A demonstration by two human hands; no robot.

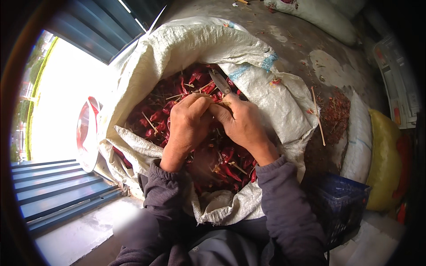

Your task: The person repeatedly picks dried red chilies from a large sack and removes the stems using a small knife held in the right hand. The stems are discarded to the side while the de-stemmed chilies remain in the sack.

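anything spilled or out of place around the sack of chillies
Yes. Red chilli flakes and bits lie scattered on the concrete floor right of the white woven sack, with a loose thin stick across the sack's edge. Inside the sack nothing looks odd.

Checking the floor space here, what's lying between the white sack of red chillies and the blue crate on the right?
In the head view, a scatter of chilli bits lies on the concrete floor between the sack and the blue crate.
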